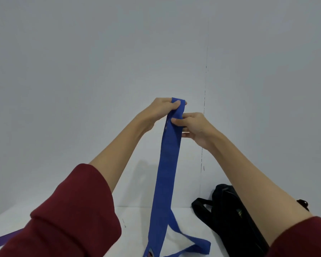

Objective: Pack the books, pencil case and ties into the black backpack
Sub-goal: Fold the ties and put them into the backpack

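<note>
My left hand point(163, 108) pinches the top of the blue tie point(167, 164) up high. My right hand point(191, 127) grips it just below. The tie hangs down to the white table point(133, 229), beside the black backpack point(234, 216).

Two ties are seen: one blue tie point(166, 173) and one purple tie point(2, 240). One backpack point(234, 217) and two hands are counted.

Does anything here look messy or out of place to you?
Only slightly. The blue tie, held up by both hands, trails a loose tail in a loop on the white table. A purple tie lies at the far left edge, apart from the black backpack. Nothing looks damaged.
</note>
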A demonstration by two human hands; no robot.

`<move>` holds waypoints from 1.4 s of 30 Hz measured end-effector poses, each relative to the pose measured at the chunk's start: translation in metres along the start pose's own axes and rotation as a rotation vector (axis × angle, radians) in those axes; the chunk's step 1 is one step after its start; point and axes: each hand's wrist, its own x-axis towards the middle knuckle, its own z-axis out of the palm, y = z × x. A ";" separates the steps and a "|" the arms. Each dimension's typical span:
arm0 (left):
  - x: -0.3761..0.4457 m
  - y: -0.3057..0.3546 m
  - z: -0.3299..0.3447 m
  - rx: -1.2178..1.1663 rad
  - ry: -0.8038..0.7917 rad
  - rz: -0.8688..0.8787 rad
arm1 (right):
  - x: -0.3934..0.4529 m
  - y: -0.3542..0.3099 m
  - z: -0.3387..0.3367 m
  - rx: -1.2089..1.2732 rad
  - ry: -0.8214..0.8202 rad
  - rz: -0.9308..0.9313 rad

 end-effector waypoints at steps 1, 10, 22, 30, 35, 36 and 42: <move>0.002 -0.005 -0.001 0.013 0.044 -0.018 | -0.001 -0.001 0.000 0.000 0.012 -0.025; -0.001 -0.017 -0.001 -0.311 0.060 0.065 | 0.006 -0.016 0.005 -0.079 0.227 -0.142; 0.007 -0.001 -0.017 -0.183 0.280 0.157 | -0.002 0.000 0.010 -0.129 0.120 -0.147; -0.022 -0.020 -0.002 -0.410 -0.129 0.004 | 0.006 -0.014 0.009 0.195 0.251 -0.098; -0.033 -0.039 0.023 -0.513 -0.106 0.029 | 0.021 -0.028 0.011 0.176 0.329 -0.038; -0.031 -0.037 0.024 -0.501 -0.042 0.029 | 0.025 -0.030 0.011 0.143 0.332 -0.057; -0.004 -0.025 0.004 -0.483 0.224 -0.043 | 0.020 -0.021 0.007 -0.111 0.248 -0.061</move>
